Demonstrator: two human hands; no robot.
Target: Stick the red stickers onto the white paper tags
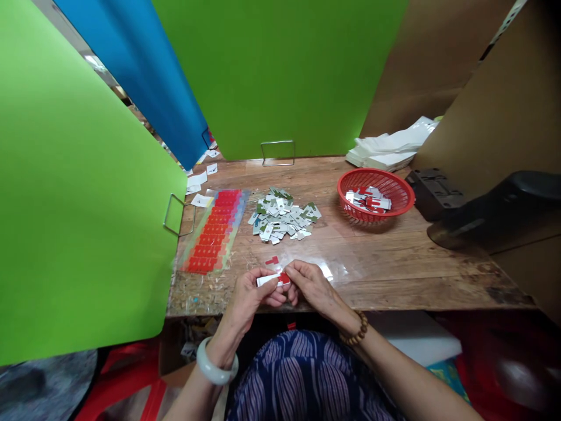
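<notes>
Just over the table's front edge, my left hand (252, 295) is closed around a small flat white plate (267, 281), thumb on top. A red sticker (284, 279) covers the plate's right end. My right hand (309, 283) pinches at that red end with thumb and forefinger; its other fingers curl below. Beyond my hands, a loose red T-shaped sticker (272, 261) lies on the table. Farther off is a heap of small silvery plates (283, 216) with notched, partly greenish ends. Left of the heap lies a clear sheet with rows of red stickers (214, 231).
A red plastic basket (376, 193) at the right holds white-and-red plates. Behind it lies a stack of white paper strips (390, 146). A dark metal block (435, 190) and a black rounded object (495, 207) stand farther right. Green panels (284, 76) wall the wooden table (394, 263).
</notes>
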